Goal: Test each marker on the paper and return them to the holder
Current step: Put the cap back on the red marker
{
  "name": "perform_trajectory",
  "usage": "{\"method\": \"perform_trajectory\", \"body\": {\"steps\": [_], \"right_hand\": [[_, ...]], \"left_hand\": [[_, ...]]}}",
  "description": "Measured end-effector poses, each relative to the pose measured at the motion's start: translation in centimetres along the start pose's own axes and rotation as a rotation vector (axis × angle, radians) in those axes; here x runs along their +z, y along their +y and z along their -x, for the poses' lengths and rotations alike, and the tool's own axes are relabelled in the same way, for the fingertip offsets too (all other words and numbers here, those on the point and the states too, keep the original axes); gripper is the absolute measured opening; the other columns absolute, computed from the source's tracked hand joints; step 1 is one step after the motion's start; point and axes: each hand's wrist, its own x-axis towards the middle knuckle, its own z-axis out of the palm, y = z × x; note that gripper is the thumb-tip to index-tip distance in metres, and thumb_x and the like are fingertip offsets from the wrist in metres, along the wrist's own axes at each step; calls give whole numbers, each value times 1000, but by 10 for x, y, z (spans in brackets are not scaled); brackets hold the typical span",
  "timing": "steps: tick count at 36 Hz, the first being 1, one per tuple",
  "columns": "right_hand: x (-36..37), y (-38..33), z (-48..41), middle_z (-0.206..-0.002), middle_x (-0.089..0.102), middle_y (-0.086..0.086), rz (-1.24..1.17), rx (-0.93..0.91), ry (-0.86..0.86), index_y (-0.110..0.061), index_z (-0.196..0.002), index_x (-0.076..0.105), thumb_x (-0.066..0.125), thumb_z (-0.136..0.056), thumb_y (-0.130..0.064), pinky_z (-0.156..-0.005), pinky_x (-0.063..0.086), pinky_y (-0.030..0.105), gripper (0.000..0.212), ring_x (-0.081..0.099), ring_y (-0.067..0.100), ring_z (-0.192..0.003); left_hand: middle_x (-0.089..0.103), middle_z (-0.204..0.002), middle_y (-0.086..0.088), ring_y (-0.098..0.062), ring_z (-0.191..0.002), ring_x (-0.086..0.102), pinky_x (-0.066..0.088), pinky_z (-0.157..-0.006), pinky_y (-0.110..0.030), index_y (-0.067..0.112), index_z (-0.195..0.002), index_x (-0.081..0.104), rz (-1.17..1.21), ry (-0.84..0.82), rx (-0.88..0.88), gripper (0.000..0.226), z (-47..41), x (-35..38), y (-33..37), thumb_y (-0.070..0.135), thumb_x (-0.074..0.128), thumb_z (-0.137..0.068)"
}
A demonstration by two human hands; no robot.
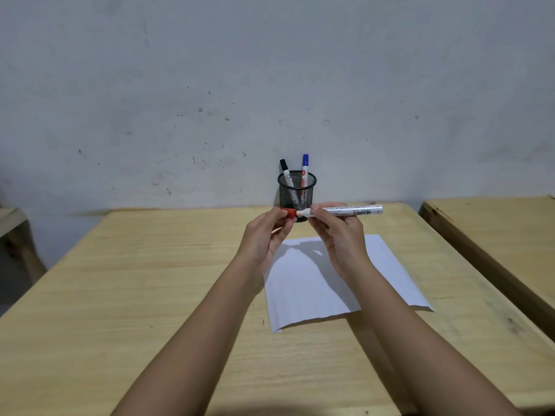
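Observation:
A white-barrelled red marker (pixel 351 210) is held level above the table, in front of the black mesh holder (pixel 297 190). My right hand (pixel 338 232) grips its barrel near the tip end. My left hand (pixel 265 232) pinches its red cap (pixel 288 212), which sits at or just off the marker's tip. A black-capped marker (pixel 286 172) and a blue-capped marker (pixel 305 171) stand in the holder. A white sheet of paper (pixel 306 295) lies on the wooden table (pixel 150 280) below my hands, with no marks visible on it.
The holder stands at the table's far edge against a stained grey wall. A second wooden table (pixel 495 223) is close on the right with a gap between. Part of another wooden piece (pixel 12 223) shows at the far left.

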Motion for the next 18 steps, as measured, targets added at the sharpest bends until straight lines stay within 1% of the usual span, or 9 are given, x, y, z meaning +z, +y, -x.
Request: {"method": "perform_trajectory", "body": {"steps": [3, 7, 9, 11, 13, 18], "right_hand": [[-2, -2, 1, -80, 63, 9, 4, -6, -1, -10, -76, 61, 67, -81, 1, -84, 55, 25, 13, 65, 21, -87], [-4, -5, 1, -77, 64, 7, 46, -22, -35, -10, -76, 60, 67, -81, 1, -83, 54, 26, 14, 68, 17, -81], [-6, -7, 2, -74, 66, 6, 68, -26, -46, -10, -76, 60, 67, -81, 1, -83, 55, 26, 14, 69, 16, -78], [-7, -9, 2, -74, 67, 7, 76, -23, -67, -9, -77, 59, 66, -81, 2, -82, 55, 25, 14, 69, 16, -78], [-7, -10, 3, -77, 67, 9, 74, -15, -92, -9, -78, 59, 65, -81, 2, -82, 55, 25, 13, 69, 17, -79], [-10, -11, 3, -74, 71, 6, 75, -4, -127, -8, -78, 60, 64, -81, 5, -80, 55, 23, 14, 71, 17, -79]], "left_hand": [[64, -77, -8, -9, -75, 63, 55, -76, -14, 0, -79, 64, -16, -25, -12, 13, 2, 2, -1, 4, 55, -87], [70, -69, -3, -9, -76, 67, 55, -77, -13, 3, -77, 66, -132, -86, -27, 12, 4, -1, 2, 4, 59, -86], [72, -67, -2, -9, -75, 67, 55, -78, -12, 3, -79, 66, -182, -120, -25, 10, 3, -2, 5, 5, 59, -87], [73, -70, -3, -7, -74, 68, 54, -79, -12, 2, -85, 67, -222, -152, -20, 9, 2, -4, 8, 7, 60, -87], [74, -73, -3, -5, -73, 68, 54, -80, -12, 1, -92, 68, -249, -181, -12, 13, 1, -5, 11, 10, 60, -88], [74, -78, -3, -4, -76, 69, 53, -80, -11, 6, -91, 71, -323, -225, 20, 13, 3, -8, 13, 9, 59, -89]]}}
